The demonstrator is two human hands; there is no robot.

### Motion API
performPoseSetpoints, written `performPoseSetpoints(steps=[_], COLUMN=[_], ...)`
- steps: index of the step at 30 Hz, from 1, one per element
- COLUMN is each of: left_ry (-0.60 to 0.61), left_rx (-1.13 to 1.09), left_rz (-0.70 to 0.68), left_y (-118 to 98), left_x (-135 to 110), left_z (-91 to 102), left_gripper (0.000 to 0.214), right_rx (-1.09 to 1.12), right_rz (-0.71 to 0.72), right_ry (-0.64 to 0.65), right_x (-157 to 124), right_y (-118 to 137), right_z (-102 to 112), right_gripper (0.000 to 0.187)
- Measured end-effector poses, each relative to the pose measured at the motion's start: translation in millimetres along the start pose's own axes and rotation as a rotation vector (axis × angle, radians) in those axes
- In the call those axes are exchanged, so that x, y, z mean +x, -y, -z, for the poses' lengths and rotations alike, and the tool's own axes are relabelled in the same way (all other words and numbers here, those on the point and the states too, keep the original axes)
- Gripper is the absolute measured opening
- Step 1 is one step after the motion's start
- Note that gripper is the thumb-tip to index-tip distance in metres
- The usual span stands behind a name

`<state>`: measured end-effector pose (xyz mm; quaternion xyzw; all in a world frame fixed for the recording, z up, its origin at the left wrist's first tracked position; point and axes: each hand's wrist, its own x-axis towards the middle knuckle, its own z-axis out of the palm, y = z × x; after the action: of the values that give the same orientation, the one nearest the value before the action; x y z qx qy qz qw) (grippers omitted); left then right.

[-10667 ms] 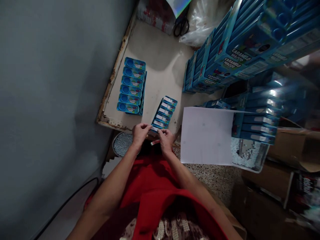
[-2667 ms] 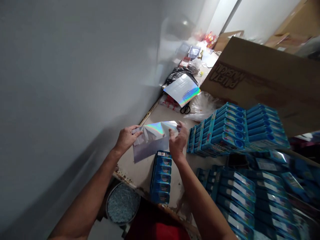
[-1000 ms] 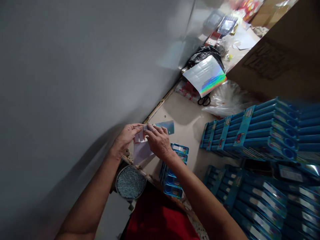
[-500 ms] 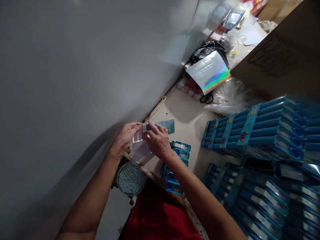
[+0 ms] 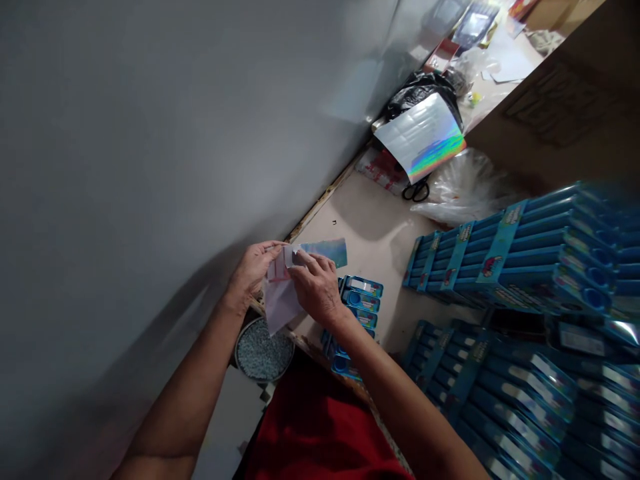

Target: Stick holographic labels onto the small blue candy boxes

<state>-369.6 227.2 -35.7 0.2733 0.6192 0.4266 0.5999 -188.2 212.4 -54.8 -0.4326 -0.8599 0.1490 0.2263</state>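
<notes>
My left hand point(image 5: 255, 269) pinches the upper edge of a pale sticker sheet point(image 5: 283, 303), which hangs down over the table's edge. Thumb and fingers of my right hand point(image 5: 317, 283) are closed on a small silvery sticker point(image 5: 296, 256) at the sheet's upper right part; its exact outline is partly covered by the fingers. Just beyond these fingers a shiny blue-green strip point(image 5: 330, 252) shows above the tabletop. Close below my right wrist stands a row of blue boxes point(image 5: 361, 301) with printed ends, partly hidden by the forearm.
Stacked blue boxes point(image 5: 540, 250) fill the right side, with more blue boxes point(image 5: 515, 393) below. Farther back on the table point(image 5: 365, 207) lie a holographic sheet point(image 5: 425, 137), black-handled scissors point(image 5: 416, 191) and clear plastic point(image 5: 460, 187). A grey wall point(image 5: 150, 133) borders the left. A bucket of bluish granules point(image 5: 264, 350) stands below.
My right fingers have shifted slightly, and a bit more of the silvery sticker shows, its edge lifted. The sheet's lower corner hangs a little lower. The view has moved slightly.
</notes>
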Motion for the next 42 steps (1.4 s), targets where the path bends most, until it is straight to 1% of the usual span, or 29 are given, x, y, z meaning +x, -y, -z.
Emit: performPoseSetpoints(steps=[2,4,6,8,10,11,12,13,14,15,16,18,19,20,21,23,26,30,33,35,37,39,40,42], left_ry=[-0.052,-0.113,-0.161,-0.224,-0.280,-0.301,-0.317,-0.327,-0.331,-0.312,-0.257,-0.061,0.047,0.145,0.221,0.303,0.352,0.391,0.400,0.382,0.329,0.224,0.161,0.035], left_rx=[0.067,0.162,0.295,0.432,0.523,0.538,0.535,0.509,0.455,0.374,0.273,0.056,-0.039,-0.116,-0.172,-0.235,-0.229,-0.167,-0.119,-0.116,-0.131,-0.152,-0.155,-0.134], left_rz=[-0.049,-0.116,-0.202,-0.323,-0.474,-0.536,-0.570,-0.565,-0.515,-0.419,-0.285,0.022,0.148,0.232,0.271,0.272,0.278,0.291,0.272,0.272,0.276,0.254,0.224,0.133], left_y=[8,15,20,22,22,22,25,28,33,39,45,58,62,66,67,68,67,73,77,78,76,74,74,73], left_x=[9,23,37,44,39,32,22,10,-3,-17,-30,-54,-65,-74,-83,-95,-102,-94,-88,-88,-91,-93,-94,-93], left_z=[2.1,2.4,0.1,-4.5,-10.4,-13.5,-16.5,-19.5,-22.5,-25.5,-28.7,-36.1,-40.2,-44.6,-49.2,-58.7,-72.0,-84.6,-88.5,-90.1,-93.5,-100.4,-105.2,-116.0], left_gripper=[0.045,0.041,0.036,0.034,0.038,0.039,0.039,0.038,0.038,0.042,0.049,0.064,0.070,0.074,0.077,0.078,0.072,0.059,0.043,0.038,0.038,0.039,0.039,0.037], right_rx=[0.040,0.144,0.339,0.624,0.950,1.106,1.243,1.359,1.456,1.548,1.646,1.841,1.926,1.990,2.028,2.048,2.041,2.061,2.094,2.046,1.875,1.590,1.435,1.175], right_rz=[-0.095,-0.201,-0.333,-0.510,-0.747,-0.876,-1.000,-1.108,-1.188,-1.234,-1.245,-1.207,-1.183,-1.168,-1.167,-1.197,-1.254,-1.283,-1.300,-1.331,-1.375,-1.408,-1.403,-1.347], right_ry=[-0.042,-0.103,-0.193,-0.267,-0.287,-0.266,-0.233,-0.193,-0.158,-0.119,-0.081,-0.020,0.000,0.014,0.022,0.033,0.069,0.096,0.112,0.075,-0.045,-0.206,-0.275,-0.366], right_x=[-7,-17,-30,-42,-52,-55,-58,-61,-64,-67,-71,-79,-83,-88,-93,-102,-114,-127,-136,-142,-147,-147,-145,-136], right_y=[6,15,25,33,36,35,34,32,29,27,25,24,25,26,27,30,31,27,22,20,18,13,9,-3], right_z=[2,8,19,36,55,63,71,77,82,86,89,93,95,96,97,100,101,101,100,99,99,99,98,96], right_gripper=[0.018,0.017,0.014,0.008,0.008,0.012,0.019,0.025,0.031,0.034,0.035,0.033,0.033,0.035,0.039,0.046,0.049,0.043,0.043,0.045,0.042,0.037,0.037,0.039])
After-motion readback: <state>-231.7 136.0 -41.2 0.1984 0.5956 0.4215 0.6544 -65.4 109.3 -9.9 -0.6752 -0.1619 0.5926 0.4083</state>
